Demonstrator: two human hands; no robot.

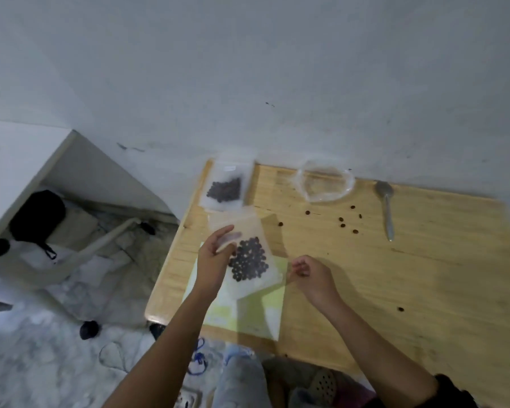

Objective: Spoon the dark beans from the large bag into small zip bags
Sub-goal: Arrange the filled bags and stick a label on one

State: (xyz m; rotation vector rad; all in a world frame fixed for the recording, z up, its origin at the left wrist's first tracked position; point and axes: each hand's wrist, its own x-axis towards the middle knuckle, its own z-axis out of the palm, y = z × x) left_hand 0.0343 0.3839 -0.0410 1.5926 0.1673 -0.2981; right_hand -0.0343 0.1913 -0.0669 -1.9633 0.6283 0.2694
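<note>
Wooden table (395, 290) bears everything. Large bag (324, 184) by the wall looks nearly empty. Small zip bag (249, 228) should handle light, limp and slippery: hold at the top seal. Left hand (214, 256) pinches its upper left edge; beans (249, 260) sag below-right of that grip. Right hand (312, 275), loosely curled, holds nothing, just beside the bag's lower corner.

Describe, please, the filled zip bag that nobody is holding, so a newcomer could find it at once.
Start at the wooden table against the white wall and go to its far left corner. A small clear zip bag of dark beans rests there. Unlike the bean bag in the left hand, nearer the person, no hand touches it.
</note>
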